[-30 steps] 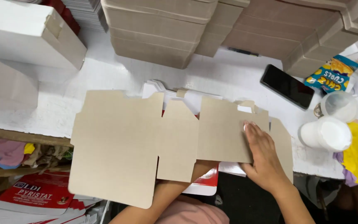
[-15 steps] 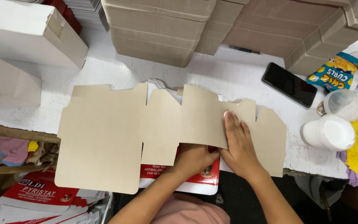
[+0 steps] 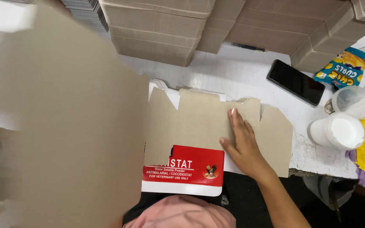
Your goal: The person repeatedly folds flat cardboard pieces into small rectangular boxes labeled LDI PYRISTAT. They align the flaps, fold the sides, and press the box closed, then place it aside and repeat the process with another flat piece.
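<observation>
On the white worktop (image 3: 233,71) lies one flat carton blank (image 3: 199,126); right hand (image 3: 243,141) presses it, fingers spread, gripping nothing. One blurred raised panel (image 3: 64,126) hides the left hand. Two white tubs (image 3: 343,131).

white worktable (image 3: 250,71) — scuffed | brown boxes (image 3: 157,29) stacked behind | light — bright, even

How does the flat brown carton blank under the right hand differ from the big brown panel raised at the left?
The carton blank lies flat on the white table, in sharp focus; the raised panel is lifted close to the camera, blurred. The right hand presses the blank; no hand shows on the panel. Both are plain brown cardboard.
</observation>
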